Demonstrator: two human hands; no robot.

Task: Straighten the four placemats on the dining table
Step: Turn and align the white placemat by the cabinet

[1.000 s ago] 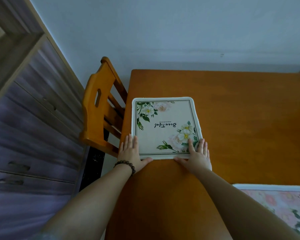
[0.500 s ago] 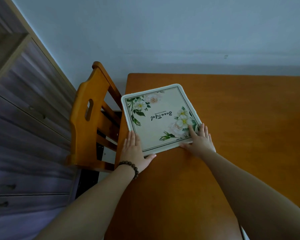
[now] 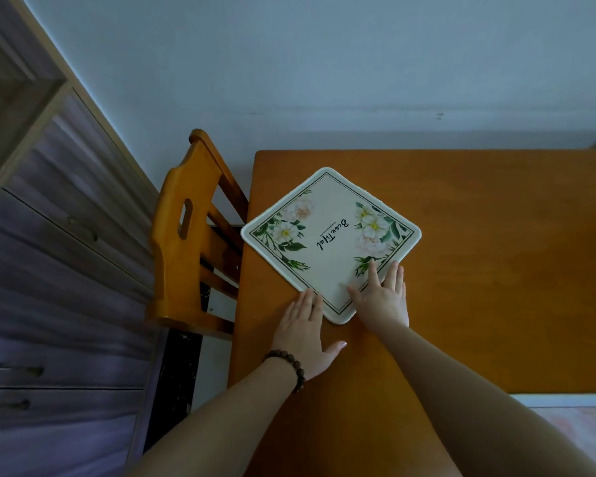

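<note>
Cream floral placemat (image 3: 331, 242) has swung from square to diagonal near the chair (image 3: 183, 235); our left hand (image 3: 305, 335) and right hand (image 3: 382, 297) press flat, fingers straight, so straightening continues.

Legible text: "Beautiful", black script, one word.
Carrier: floral placemat (image 3: 327, 242) on the dining table (image 3: 479, 270).
Orientation: the word reads upside down from the camera, running from 1 o'clock down to 7 o'clock.
Secondary text: a small printed line beside the script, too small to read.
Other markings: none legible elsewhere.
</note>
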